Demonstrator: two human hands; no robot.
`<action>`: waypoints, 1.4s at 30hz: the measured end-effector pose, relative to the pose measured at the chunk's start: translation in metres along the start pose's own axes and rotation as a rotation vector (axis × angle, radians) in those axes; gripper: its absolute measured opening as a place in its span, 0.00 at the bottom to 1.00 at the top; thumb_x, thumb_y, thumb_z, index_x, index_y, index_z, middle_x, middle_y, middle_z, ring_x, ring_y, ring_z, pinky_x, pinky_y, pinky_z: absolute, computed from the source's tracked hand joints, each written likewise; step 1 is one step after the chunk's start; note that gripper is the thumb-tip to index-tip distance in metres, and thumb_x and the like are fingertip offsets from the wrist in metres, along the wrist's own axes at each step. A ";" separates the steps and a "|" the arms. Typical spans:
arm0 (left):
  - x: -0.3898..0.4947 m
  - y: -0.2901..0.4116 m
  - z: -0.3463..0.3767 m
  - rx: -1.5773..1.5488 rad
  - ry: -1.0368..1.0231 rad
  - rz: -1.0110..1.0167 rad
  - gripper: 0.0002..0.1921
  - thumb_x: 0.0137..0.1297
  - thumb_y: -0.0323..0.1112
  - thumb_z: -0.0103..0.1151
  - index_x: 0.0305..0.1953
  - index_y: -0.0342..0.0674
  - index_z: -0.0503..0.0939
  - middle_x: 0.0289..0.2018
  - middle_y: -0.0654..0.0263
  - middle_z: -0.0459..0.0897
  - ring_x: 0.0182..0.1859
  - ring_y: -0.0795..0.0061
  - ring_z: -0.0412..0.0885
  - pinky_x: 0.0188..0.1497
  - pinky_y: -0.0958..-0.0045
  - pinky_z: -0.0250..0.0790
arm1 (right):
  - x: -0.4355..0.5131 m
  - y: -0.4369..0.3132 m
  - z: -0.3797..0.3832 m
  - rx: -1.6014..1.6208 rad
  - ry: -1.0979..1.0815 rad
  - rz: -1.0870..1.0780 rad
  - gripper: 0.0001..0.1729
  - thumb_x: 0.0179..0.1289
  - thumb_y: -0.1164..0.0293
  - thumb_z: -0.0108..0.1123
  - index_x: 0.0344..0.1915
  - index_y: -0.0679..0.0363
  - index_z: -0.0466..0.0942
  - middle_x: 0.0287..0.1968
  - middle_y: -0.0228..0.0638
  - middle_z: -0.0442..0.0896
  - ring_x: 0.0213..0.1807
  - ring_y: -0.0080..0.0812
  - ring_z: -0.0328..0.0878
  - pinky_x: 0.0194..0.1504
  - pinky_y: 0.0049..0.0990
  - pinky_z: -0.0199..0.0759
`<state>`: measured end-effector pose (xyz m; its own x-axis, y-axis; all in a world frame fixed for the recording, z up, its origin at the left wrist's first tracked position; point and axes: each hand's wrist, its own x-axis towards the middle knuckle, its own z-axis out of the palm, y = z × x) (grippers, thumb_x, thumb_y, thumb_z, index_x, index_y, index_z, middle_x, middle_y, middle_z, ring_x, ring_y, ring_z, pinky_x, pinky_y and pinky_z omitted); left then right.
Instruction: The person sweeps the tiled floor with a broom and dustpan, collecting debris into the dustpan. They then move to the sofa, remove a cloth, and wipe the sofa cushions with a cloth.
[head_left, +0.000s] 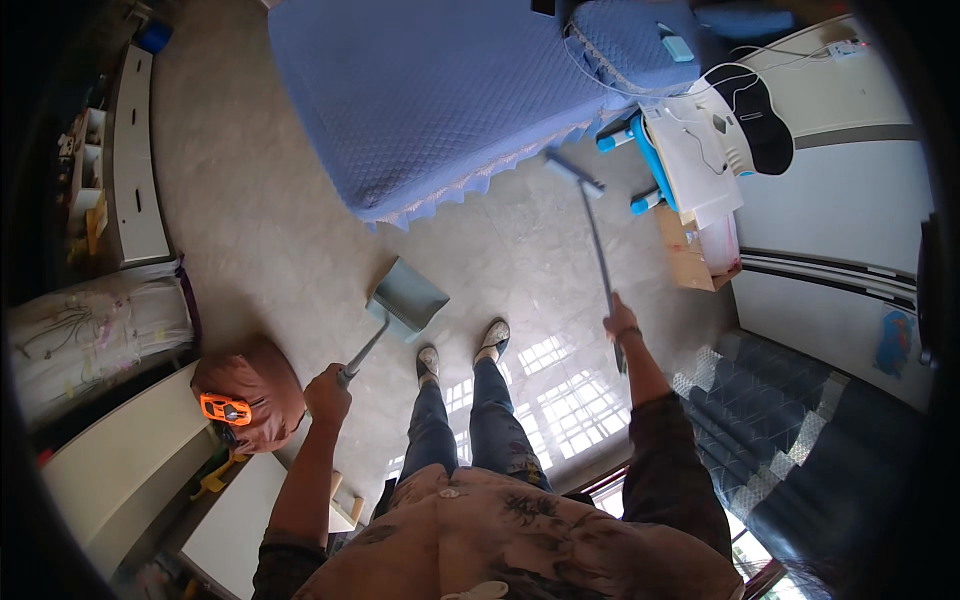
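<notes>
My left hand (328, 395) grips the handle of a grey-green dustpan (411, 297), which rests on the floor ahead of my left foot. Inside the pan I make out no clear debris. On the other side, my right hand (619, 321) is closed around the grey pole of a broom (598, 244). The broom's head (574, 174) reaches far forward, close to the ruffled edge of the blue bedspread (450, 97), and looks slightly blurred. My two feet stand between the dustpan and the pole.
A child's desk (686, 146) with blue legs stands front right, a cardboard box (684, 251) beside it. To my left sits a brown beanbag (259, 390) with an orange toy car (226, 409) on it. White drawers (139, 157) line the far left; dark curtains (772, 420) hang right.
</notes>
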<state>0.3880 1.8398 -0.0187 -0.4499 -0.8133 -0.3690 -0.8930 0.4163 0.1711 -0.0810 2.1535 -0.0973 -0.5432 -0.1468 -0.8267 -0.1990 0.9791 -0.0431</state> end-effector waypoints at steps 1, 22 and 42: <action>0.000 -0.001 0.000 -0.012 0.001 -0.005 0.10 0.49 0.26 0.55 0.32 0.51 0.79 0.23 0.56 0.80 0.28 0.53 0.79 0.29 0.57 0.70 | 0.028 -0.002 0.003 -0.039 0.110 -0.029 0.38 0.56 0.70 0.46 0.67 0.54 0.49 0.46 0.47 0.79 0.48 0.43 0.77 0.49 0.40 0.71; 0.001 0.001 -0.002 -0.008 0.011 0.001 0.08 0.51 0.27 0.55 0.31 0.50 0.79 0.22 0.55 0.80 0.28 0.52 0.79 0.27 0.56 0.69 | 0.024 -0.043 0.113 -0.252 0.061 -0.026 0.37 0.63 0.67 0.39 0.70 0.55 0.40 0.47 0.49 0.78 0.47 0.45 0.78 0.49 0.42 0.70; 0.004 0.004 -0.006 0.000 -0.024 -0.029 0.09 0.50 0.27 0.55 0.32 0.51 0.79 0.22 0.55 0.80 0.28 0.52 0.79 0.28 0.56 0.69 | -0.017 -0.012 0.090 -0.372 -0.150 -0.043 0.40 0.60 0.67 0.44 0.70 0.56 0.39 0.48 0.49 0.78 0.48 0.45 0.78 0.49 0.42 0.70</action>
<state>0.3824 1.8359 -0.0139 -0.4229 -0.8152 -0.3958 -0.9058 0.3921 0.1602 0.0042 2.1575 -0.1333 -0.4083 -0.1378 -0.9024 -0.5160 0.8503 0.1037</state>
